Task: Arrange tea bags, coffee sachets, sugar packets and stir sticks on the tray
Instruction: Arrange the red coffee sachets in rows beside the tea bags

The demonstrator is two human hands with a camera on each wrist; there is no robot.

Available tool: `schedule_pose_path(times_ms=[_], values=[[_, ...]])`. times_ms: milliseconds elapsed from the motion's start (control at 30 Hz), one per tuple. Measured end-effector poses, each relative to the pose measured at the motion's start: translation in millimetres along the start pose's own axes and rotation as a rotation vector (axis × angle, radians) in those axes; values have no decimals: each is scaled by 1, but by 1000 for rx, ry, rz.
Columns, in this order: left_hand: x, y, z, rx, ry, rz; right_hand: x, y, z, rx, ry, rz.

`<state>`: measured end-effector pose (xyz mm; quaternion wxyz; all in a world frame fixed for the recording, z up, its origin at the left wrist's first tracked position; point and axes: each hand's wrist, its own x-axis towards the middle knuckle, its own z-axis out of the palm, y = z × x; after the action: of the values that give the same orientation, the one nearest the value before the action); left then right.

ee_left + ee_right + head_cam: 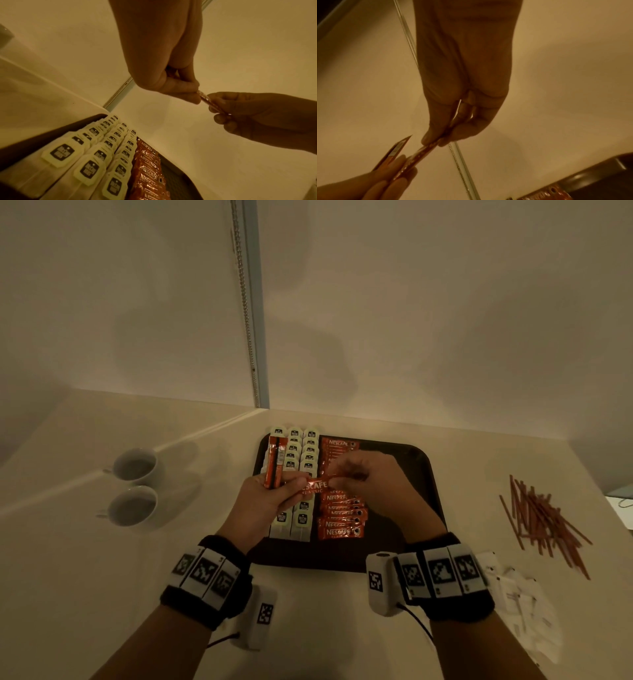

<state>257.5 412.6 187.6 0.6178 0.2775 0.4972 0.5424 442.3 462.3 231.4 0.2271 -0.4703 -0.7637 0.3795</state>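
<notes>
Orange sachet: one coffee sachet [315, 487] is held above the tray's middle, between both hands.
Left hand [270, 497]: its grip pinches the sachet's left end and also holds two more narrow sachets [276, 462] upright.
Right hand [359, 474]: thumb and fingers [433, 129] pinch the sachet's right end.
Tray [424, 474]: one, dark, near the surface's far edge.
Tea bags [303, 453]: three overlapping columns along the tray's left side; total count cannot be told.
Laid sachets [340, 515]: one overlapping column just right of the tea bags.
Stir sticks [541, 518]: loose heap near the surface's right edge, uncounted.
Sugar packets [524, 601]: white pile by the right wrist.
Cups [135, 463]: two, white, towards the surface's left edge.
</notes>
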Motion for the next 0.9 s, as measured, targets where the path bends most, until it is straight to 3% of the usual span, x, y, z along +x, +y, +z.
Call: schedule_pose_path(times_ms=[100,267,400,500,900], values=[[-1,-1,-1,113,7,1,-2,14,2,-63,-47,34],[2,-1,-13,280,162,69,-17,65,14,-36,-37,247],[5,1,-21,248,197,17,-35,101,33,-63,-154,418],[5,2,-21,250,191,17,-41,114,48,-122,-230,452],[10,-2,-24,294,172,9,-34,125,71,-262,9,465]])
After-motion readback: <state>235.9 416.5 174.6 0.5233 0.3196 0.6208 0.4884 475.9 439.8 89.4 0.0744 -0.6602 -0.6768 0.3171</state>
